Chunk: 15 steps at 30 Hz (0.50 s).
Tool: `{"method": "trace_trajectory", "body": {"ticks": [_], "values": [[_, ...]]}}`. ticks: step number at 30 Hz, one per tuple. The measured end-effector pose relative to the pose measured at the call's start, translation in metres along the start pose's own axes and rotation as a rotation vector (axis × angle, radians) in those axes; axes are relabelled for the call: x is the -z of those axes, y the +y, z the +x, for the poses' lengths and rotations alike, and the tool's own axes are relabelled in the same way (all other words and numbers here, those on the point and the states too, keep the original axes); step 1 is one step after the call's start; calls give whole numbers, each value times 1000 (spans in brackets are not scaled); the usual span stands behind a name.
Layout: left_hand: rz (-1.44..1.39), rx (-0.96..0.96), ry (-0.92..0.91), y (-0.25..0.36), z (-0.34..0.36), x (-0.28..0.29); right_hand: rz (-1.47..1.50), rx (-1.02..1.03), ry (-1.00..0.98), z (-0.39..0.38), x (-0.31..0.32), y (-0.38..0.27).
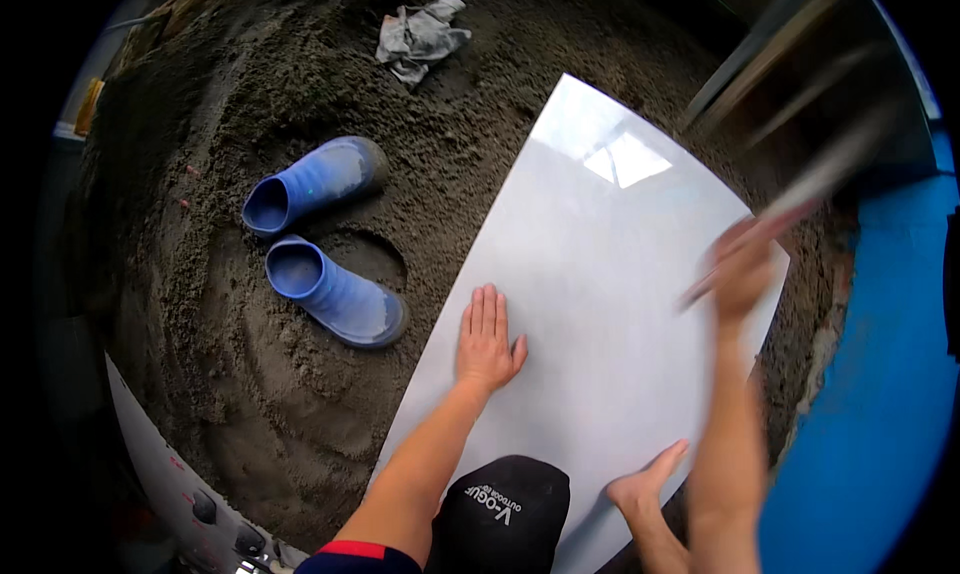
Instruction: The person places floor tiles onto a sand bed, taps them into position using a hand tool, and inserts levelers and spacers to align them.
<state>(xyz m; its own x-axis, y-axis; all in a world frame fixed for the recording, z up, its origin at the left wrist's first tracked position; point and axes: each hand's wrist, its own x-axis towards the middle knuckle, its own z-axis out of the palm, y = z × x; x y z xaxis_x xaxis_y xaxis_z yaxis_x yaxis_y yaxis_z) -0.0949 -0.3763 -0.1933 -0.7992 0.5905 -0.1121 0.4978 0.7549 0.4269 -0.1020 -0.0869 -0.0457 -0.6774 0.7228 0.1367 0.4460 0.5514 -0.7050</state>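
Note:
A large white glossy tile lies on grey-brown mortar. My left hand rests flat on it left of middle, fingers stretched out and touching its surface. Over the tile's right side, my right hand is closed around a long tool, blurred by motion and angled toward the upper right; its exact kind is unclear. At the lower edge, my dark-covered knee is on the tile, and a bare foot shows to its right.
Two blue rubber boots sit in the mortar at left. A crumpled pale rag or bag lies at the back. A blue surface borders the right. Laid tiles with dark clips edge the lower left.

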Motion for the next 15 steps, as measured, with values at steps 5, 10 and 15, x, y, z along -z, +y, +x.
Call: {"method": "trace_trajectory", "body": {"ticks": [5,10,15], "values": [[25,27,38,-3,-10,-3,25,-569,-540,-180,5,35],[22,41,19,-1,-1,-1,-16,-724,-608,-97,75,-27],[67,62,8,-11,-7,2,288,-30,-186,46,89,-155]]}}
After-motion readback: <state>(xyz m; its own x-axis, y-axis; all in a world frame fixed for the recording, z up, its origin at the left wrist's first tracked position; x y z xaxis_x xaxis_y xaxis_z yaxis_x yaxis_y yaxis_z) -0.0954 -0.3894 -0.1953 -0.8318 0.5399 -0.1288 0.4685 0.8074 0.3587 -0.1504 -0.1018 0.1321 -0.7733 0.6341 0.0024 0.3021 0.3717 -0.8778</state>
